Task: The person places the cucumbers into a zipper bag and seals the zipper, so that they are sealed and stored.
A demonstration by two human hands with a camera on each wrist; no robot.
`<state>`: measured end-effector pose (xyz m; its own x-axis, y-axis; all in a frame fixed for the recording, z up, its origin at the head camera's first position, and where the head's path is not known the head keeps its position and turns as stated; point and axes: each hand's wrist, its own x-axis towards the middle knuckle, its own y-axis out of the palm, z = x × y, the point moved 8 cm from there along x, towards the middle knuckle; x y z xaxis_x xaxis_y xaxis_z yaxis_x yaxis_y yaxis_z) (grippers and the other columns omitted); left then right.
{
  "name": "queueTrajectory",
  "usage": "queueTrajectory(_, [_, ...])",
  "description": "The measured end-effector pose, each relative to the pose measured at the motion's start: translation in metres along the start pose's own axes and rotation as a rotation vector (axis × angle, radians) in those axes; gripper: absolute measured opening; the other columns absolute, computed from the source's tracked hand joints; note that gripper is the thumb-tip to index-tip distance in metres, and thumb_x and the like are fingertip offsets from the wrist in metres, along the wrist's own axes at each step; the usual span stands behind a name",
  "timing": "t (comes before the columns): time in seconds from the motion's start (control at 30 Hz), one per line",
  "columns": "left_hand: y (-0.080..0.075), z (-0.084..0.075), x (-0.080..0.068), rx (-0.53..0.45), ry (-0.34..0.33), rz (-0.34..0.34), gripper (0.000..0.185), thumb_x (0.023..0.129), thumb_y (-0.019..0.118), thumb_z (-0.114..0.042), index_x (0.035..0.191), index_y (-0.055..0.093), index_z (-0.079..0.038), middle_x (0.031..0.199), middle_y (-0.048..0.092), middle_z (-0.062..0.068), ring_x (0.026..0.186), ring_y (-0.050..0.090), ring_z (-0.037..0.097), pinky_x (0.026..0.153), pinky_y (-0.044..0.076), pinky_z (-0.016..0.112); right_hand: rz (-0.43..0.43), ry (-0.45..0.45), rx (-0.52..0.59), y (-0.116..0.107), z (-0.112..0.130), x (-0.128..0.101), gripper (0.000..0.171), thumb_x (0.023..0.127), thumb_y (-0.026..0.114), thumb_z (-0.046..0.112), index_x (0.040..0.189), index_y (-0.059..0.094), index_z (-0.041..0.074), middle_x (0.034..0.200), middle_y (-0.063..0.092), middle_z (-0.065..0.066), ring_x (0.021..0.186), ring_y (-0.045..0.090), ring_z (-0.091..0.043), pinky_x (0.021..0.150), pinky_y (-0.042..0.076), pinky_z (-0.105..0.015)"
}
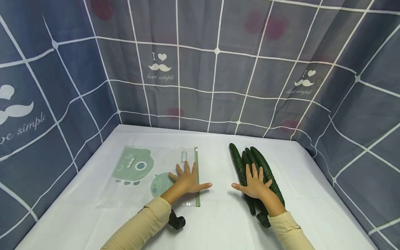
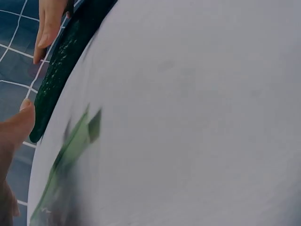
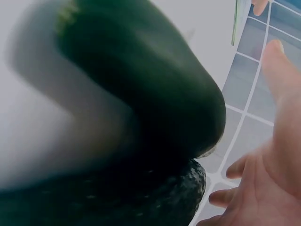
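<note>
Two hands are laid flat on a white desk (image 1: 215, 222), each with its grip spread wide and nothing clasped. The left hand (image 1: 186, 180) rests palm down on a clear bag (image 1: 147, 175), its fingers fanned out and its thumb stretched toward the middle of the desk. Under and just beyond its fingertips runs the green zip strip (image 1: 197, 173) at the bag's mouth, so the bag seems to be pinned flat there, probably to keep the thin film from sliding. Two green cartoon prints are seen on the bag on the side of the left hand away from the other hand.

The right hand (image 1: 255, 184) lies open on a bundle of cucumbers (image 1: 250, 163). The fingers are straight and spread across the tops of the cucumbers, not curled round them; the thumb points toward the left hand. The cucumbers lie side by side, touching, and stretch away past the fingertips and back under the wrist. Pressed from above like this, they are likely kept from rolling. In the right wrist view a cucumber end (image 3: 155, 94) is seen close beside the open palm.

Between the two thumbs a bare strip of desk is left. A checked blue cloth (image 1: 215, 69) is hung round the desk on three sides.
</note>
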<state>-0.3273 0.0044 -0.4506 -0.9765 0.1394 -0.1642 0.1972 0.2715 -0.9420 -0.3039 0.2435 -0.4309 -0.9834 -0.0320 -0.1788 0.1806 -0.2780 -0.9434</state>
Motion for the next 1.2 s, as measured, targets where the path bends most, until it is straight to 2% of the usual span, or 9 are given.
queueTrajectory(0.13, [0.003, 0.001, 0.002, -0.021, -0.013, 0.007, 0.109, 0.068, 0.048, -0.079, 0.147, 0.015, -0.012, 0.149, 0.007, 0.027, 0.131, 0.000, 0.056, 0.091, 0.007, 0.078, -0.009, -0.002, -0.002, -0.001, -0.004, -0.008, 0.113, 0.072, 0.053, 0.071, 0.147, 0.003, 0.004, 0.150, -0.006, -0.023, 0.135, -0.011, -0.047, 0.089, 0.001, -0.079])
queueTrajectory(0.27, [0.007, 0.009, 0.002, -0.028, -0.034, 0.025, 0.107, 0.070, 0.050, -0.075, 0.147, 0.014, -0.011, 0.149, 0.005, 0.027, 0.131, -0.002, 0.056, 0.092, 0.006, 0.078, 0.015, -0.017, 0.012, 0.005, -0.003, -0.015, 0.114, 0.071, 0.054, 0.072, 0.147, 0.002, 0.003, 0.150, -0.006, -0.023, 0.135, -0.009, -0.048, 0.089, 0.002, -0.079])
queueTrajectory(0.37, [0.010, 0.012, 0.003, -0.025, -0.025, 0.027, 0.105, 0.072, 0.052, -0.073, 0.147, 0.015, -0.010, 0.149, 0.006, 0.029, 0.131, -0.002, 0.057, 0.091, 0.006, 0.078, 0.023, -0.029, 0.025, 0.009, -0.002, -0.019, 0.115, 0.071, 0.055, 0.071, 0.146, 0.003, 0.002, 0.150, -0.006, -0.024, 0.134, -0.007, -0.049, 0.089, 0.004, -0.078])
queueTrajectory(0.57, [0.010, 0.013, 0.003, -0.028, 0.000, 0.016, 0.096, 0.078, 0.054, -0.063, 0.147, 0.015, -0.009, 0.148, 0.007, 0.030, 0.130, -0.003, 0.058, 0.090, 0.005, 0.079, -0.020, -0.055, 0.019, 0.013, -0.002, -0.021, 0.113, 0.071, 0.063, 0.063, 0.145, 0.008, -0.002, 0.150, -0.003, -0.026, 0.133, -0.003, -0.051, 0.088, 0.004, -0.079])
queueTrajectory(0.7, [0.010, 0.012, 0.002, -0.039, 0.021, 0.031, 0.089, 0.081, 0.054, -0.056, 0.146, 0.017, -0.008, 0.147, 0.007, 0.032, 0.130, -0.003, 0.059, 0.089, 0.005, 0.079, -0.045, -0.061, 0.004, 0.015, -0.004, -0.024, 0.108, 0.072, 0.068, 0.053, 0.144, 0.011, -0.004, 0.149, -0.001, -0.027, 0.133, 0.000, -0.052, 0.088, 0.005, -0.079])
queueTrajectory(0.97, [0.005, 0.015, 0.002, -0.105, 0.060, 0.136, 0.071, 0.090, 0.046, -0.045, 0.148, 0.014, -0.019, 0.149, 0.002, 0.028, 0.129, -0.008, 0.058, 0.089, 0.002, 0.079, -0.046, -0.088, 0.040, 0.012, -0.002, -0.026, 0.088, 0.079, 0.070, 0.024, 0.143, 0.016, -0.006, 0.148, -0.005, -0.028, 0.133, -0.003, -0.050, 0.087, 0.001, -0.079])
queueTrajectory(1.1, [0.000, 0.015, 0.002, -0.129, 0.102, 0.127, 0.062, 0.091, 0.046, -0.035, 0.147, 0.019, -0.025, 0.149, 0.005, 0.027, 0.128, -0.005, 0.060, 0.087, 0.003, 0.080, -0.059, -0.089, 0.040, 0.010, -0.002, -0.024, 0.084, 0.078, 0.070, 0.019, 0.142, 0.021, -0.007, 0.148, -0.002, -0.029, 0.133, -0.001, -0.050, 0.087, 0.003, -0.079])
queueTrajectory(1.2, [-0.001, 0.015, 0.001, -0.134, 0.129, 0.089, 0.059, 0.090, 0.049, -0.029, 0.145, 0.025, -0.026, 0.150, 0.008, 0.025, 0.129, -0.003, 0.060, 0.086, 0.003, 0.081, -0.070, -0.085, 0.043, 0.010, -0.004, -0.023, 0.083, 0.077, 0.070, 0.018, 0.141, 0.023, -0.007, 0.148, 0.000, -0.029, 0.133, 0.002, -0.050, 0.087, 0.004, -0.079])
